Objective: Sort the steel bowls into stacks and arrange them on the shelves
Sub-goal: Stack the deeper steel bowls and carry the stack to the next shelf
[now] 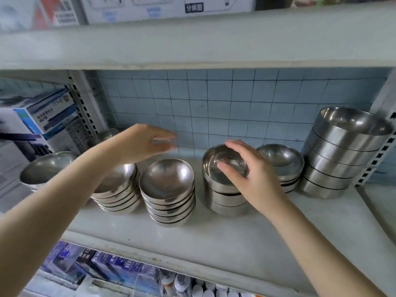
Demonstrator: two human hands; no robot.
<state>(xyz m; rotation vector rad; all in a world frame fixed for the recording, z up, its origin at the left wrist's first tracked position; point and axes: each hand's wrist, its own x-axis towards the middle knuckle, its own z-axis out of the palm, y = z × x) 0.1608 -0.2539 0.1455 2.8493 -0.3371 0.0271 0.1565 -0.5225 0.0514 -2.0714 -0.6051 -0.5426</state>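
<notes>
Palm down, your left hand (143, 142) hovers flat, empty. Your right hand (248, 174) rests loose-fingered on a three-bowl stack (220, 196); the rightmost stack (334, 168) counts five.

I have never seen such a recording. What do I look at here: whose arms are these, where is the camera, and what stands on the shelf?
There is no machine here. A person works with bare hands, and the single picture comes from a camera worn on the head, looking forward and down, so both arms reach in from below. On the white shelf stand stacks of steel bowls: a shallow stack towards the left, a deeper middle stack, and a tall stack of large bowls at the right. The left hand, blurred, hovers open and holds nothing. The right hand lies on the middle stack's top bowl, thumb inside; whether it grips is unclear.
</notes>
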